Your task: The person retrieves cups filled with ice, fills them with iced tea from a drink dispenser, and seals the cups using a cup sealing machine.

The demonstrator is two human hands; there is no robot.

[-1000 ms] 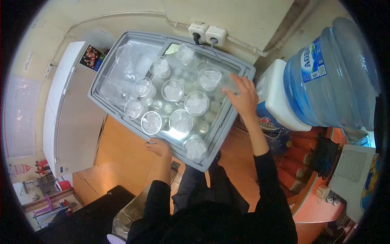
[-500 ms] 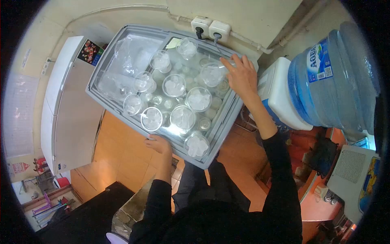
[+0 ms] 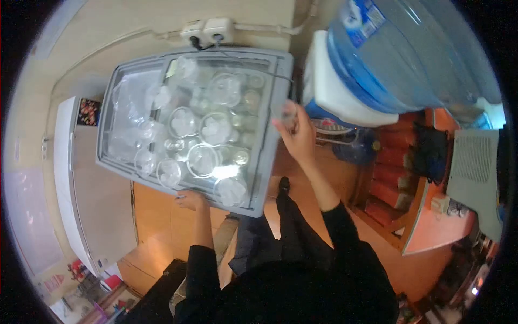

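At the front rim of the grey chest freezer (image 3: 264, 178), my left hand (image 3: 192, 200) has its fingers curled together; a small thing at their tips cannot be made out. Just past the freezer's right edge, my right hand (image 3: 298, 137) pinches a clear plastic item (image 3: 284, 114), blurred, perhaps a cup or lid. Several clear cups with ice stand on the glass top, among them one near the middle (image 3: 216, 128) and one close to the front right corner (image 3: 231, 191). A clear plastic bag (image 3: 129, 116) lies on the left part.
Right of the freezer, a large blue water bottle (image 3: 399, 59) sits on a white dispenser (image 3: 337, 89). A white refrigerator (image 3: 102, 183) stands at left. Wall sockets (image 3: 218, 30) with plugs are behind. Red crates (image 3: 391, 175) and a pink tabletop (image 3: 442, 229) lie right.
The view has turned, shifting the freezer left. My right hand has moved from over the cup at the back right to beyond the right edge, with the clear item. My left hand remains at the front rim.
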